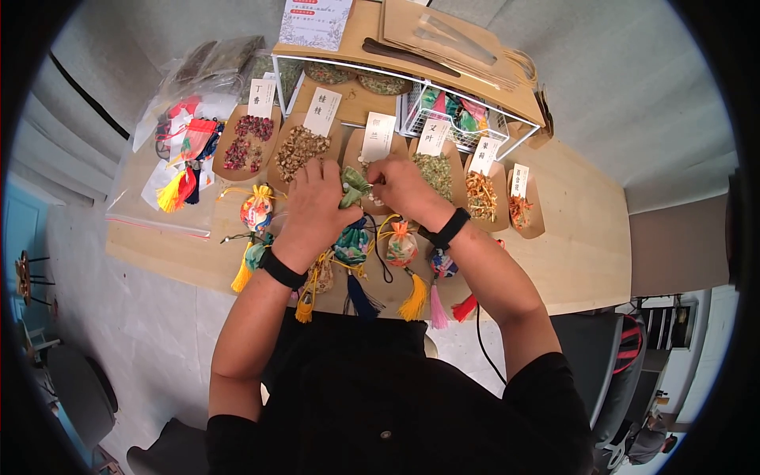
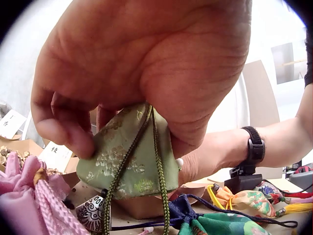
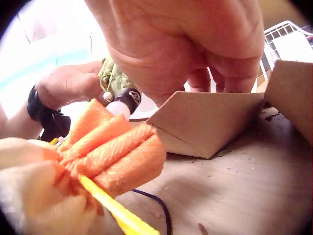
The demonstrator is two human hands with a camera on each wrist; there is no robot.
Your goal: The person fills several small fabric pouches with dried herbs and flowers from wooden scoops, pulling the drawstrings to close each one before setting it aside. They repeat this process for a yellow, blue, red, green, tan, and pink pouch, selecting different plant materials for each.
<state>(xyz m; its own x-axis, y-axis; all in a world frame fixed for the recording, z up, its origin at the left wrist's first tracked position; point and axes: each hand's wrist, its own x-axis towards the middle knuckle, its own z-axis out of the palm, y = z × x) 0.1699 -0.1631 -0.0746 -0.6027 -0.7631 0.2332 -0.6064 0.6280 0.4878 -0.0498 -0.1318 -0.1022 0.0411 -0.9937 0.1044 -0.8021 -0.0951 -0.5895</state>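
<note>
A green brocade drawstring pouch point(image 2: 129, 156) hangs from my left hand point(image 1: 317, 202), whose thumb and fingers grip its upper part. Its olive cords point(image 2: 161, 188) dangle down the front. My right hand point(image 1: 408, 186) reaches into a brown paper tray point(image 3: 205, 117) just right of the pouch. The tray's wall hides those fingertips, so I cannot tell what they hold. Below the hands lie a teal pouch point(image 1: 351, 245) with a navy tassel and an orange pouch point(image 1: 402, 247) with a yellow one. A pink pouch point(image 2: 29, 191) sits close beneath my left hand.
More labelled trays flank the hands, with dark red buds point(image 1: 249, 142), tan chips point(image 1: 301, 150), green leaves point(image 1: 434, 172) and orange petals point(image 1: 481, 194). Behind them stands a wooden shelf point(image 1: 503, 83) over a white wire basket point(image 1: 455, 119). Tasselled items point(image 1: 190, 158) lie on plastic at left.
</note>
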